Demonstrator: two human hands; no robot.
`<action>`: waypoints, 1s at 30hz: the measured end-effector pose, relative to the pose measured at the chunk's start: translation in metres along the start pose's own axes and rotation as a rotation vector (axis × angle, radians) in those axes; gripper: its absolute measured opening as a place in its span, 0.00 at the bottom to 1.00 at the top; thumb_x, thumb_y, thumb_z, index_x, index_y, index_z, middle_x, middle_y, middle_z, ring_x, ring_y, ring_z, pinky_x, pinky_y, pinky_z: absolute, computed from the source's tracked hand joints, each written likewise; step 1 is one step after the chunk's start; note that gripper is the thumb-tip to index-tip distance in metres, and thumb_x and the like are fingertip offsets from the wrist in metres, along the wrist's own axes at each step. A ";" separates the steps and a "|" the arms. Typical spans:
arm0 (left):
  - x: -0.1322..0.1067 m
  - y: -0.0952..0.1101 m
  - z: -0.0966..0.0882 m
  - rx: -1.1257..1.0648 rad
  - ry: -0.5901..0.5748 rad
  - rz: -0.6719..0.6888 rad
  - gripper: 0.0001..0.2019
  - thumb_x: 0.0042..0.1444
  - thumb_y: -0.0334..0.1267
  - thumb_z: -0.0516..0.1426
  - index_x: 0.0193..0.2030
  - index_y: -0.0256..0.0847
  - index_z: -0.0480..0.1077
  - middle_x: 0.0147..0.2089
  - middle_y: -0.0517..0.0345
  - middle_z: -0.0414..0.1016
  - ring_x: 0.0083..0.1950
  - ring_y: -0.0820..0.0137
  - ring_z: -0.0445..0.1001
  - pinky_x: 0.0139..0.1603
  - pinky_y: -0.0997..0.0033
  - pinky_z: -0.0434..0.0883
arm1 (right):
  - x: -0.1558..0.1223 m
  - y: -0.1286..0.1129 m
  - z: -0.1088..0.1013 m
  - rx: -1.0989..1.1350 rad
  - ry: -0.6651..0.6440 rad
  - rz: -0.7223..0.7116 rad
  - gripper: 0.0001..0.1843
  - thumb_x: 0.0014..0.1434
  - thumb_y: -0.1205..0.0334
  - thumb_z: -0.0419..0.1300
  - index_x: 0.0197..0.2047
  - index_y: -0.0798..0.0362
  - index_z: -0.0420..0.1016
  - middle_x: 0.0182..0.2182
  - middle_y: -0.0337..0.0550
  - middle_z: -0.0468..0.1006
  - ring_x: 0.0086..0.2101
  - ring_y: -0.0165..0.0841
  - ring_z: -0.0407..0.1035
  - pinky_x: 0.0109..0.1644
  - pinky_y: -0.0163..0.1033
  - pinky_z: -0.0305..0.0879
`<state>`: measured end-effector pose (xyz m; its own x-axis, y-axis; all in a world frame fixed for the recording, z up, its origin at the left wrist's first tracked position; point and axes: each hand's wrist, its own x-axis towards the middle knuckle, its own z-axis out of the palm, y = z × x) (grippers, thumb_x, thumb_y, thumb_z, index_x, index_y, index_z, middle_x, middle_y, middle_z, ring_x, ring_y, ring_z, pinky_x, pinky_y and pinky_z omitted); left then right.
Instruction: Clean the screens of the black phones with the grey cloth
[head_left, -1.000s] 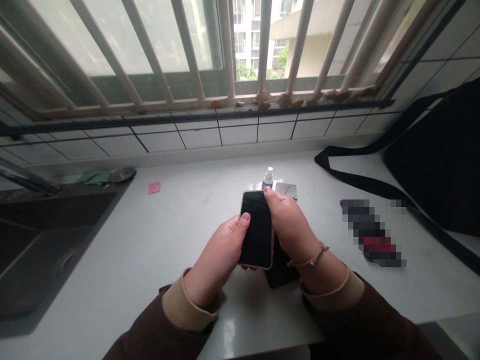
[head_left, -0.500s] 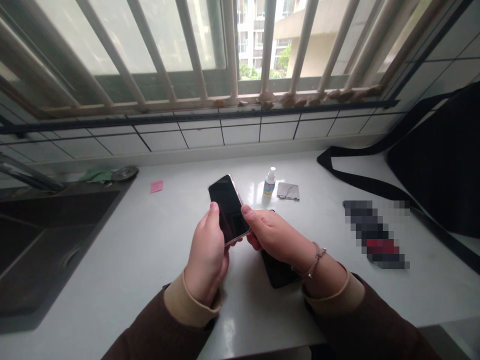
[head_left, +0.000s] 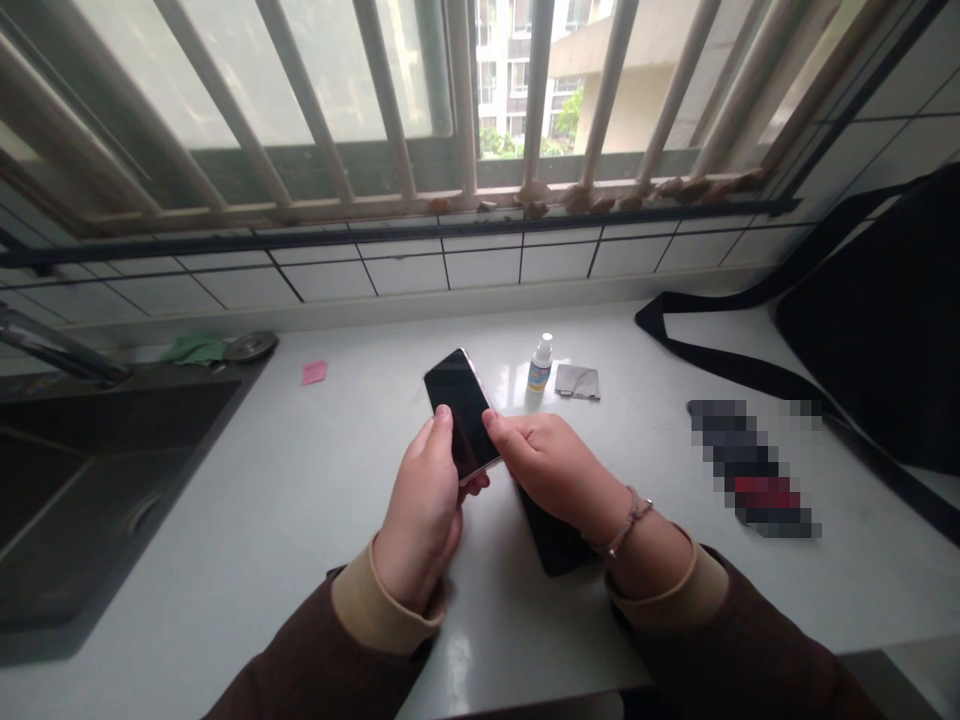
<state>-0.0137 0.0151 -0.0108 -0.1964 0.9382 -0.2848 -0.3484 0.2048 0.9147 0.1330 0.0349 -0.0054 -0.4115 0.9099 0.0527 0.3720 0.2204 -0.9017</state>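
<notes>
A smartphone (head_left: 459,405) with a dark screen is tilted above the counter, its screen facing me. My left hand (head_left: 425,490) is closed on its left side, thumb along the edge and fingertips showing underneath. My right hand (head_left: 541,455) grips the right edge, its thumb at the screen's side and its other fingers mostly hidden. Below my right wrist lies a flat black object (head_left: 553,535), partly covered by that hand. Beyond the phone stand a small white spray bottle (head_left: 540,365) with a colourful label and a folded grey cloth (head_left: 577,381).
A dark sink (head_left: 97,500) with a faucet (head_left: 60,345) is at the left. On the white counter (head_left: 300,520) lies a pink paper slip (head_left: 314,373). A black bag (head_left: 877,330) with its strap and a pixelated dark item (head_left: 750,470) are at the right. A barred window is behind.
The phone has shifted slightly right, and my left hand has moved right and a little up with it. My right hand stays nearly in place, its fingers now less visible.
</notes>
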 end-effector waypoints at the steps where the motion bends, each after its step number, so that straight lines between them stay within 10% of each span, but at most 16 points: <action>1: 0.000 -0.001 0.000 0.024 -0.017 0.007 0.19 0.66 0.56 0.59 0.42 0.39 0.72 0.28 0.60 0.73 0.22 0.74 0.69 0.21 0.74 0.66 | 0.000 0.000 0.000 0.007 0.011 0.006 0.39 0.78 0.37 0.43 0.27 0.53 0.77 0.26 0.43 0.78 0.31 0.33 0.70 0.38 0.39 0.59; 20: 0.016 -0.005 -0.015 0.433 -0.043 0.174 0.27 0.62 0.64 0.62 0.52 0.43 0.64 0.42 0.54 0.78 0.30 0.68 0.78 0.23 0.70 0.73 | 0.001 0.000 0.002 -0.423 0.067 -0.053 0.34 0.80 0.48 0.43 0.31 0.53 0.79 0.27 0.44 0.79 0.28 0.32 0.65 0.35 0.41 0.49; 30: 0.016 0.001 -0.015 0.224 0.052 0.215 0.27 0.54 0.51 0.72 0.53 0.41 0.68 0.45 0.55 0.76 0.44 0.67 0.77 0.48 0.66 0.74 | -0.002 0.000 0.007 -0.546 -0.071 -0.173 0.25 0.73 0.46 0.60 0.28 0.52 0.78 0.23 0.41 0.75 0.26 0.30 0.59 0.33 0.41 0.44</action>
